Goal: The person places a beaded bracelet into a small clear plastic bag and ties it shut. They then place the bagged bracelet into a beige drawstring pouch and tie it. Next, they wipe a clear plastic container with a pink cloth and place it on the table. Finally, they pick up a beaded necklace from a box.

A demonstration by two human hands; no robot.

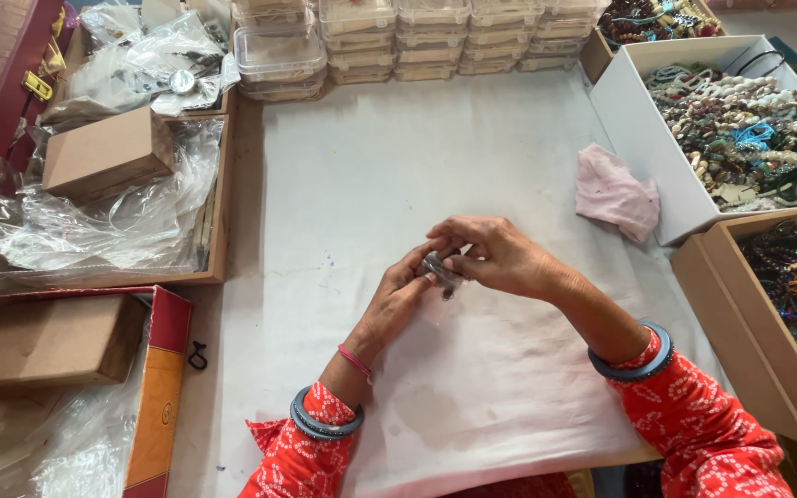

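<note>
My left hand [397, 300] and my right hand [495, 255] meet over the middle of a white cloth-covered table [371, 166]. Together they pinch a small dark, shiny piece of jewellery [439, 269] between the fingertips. The piece is mostly hidden by my fingers, so I cannot tell its exact kind. Both wrists wear grey-blue bangles, and my sleeves are red with a white pattern.
A crumpled pink cloth [612, 192] lies right of my hands. A white box of beaded necklaces [657, 138] and a brown box of dark beads [749, 323] stand at right. Stacked clear plastic boxes [389, 37] line the back. Cardboard boxes [108, 152] and plastic bags sit at left.
</note>
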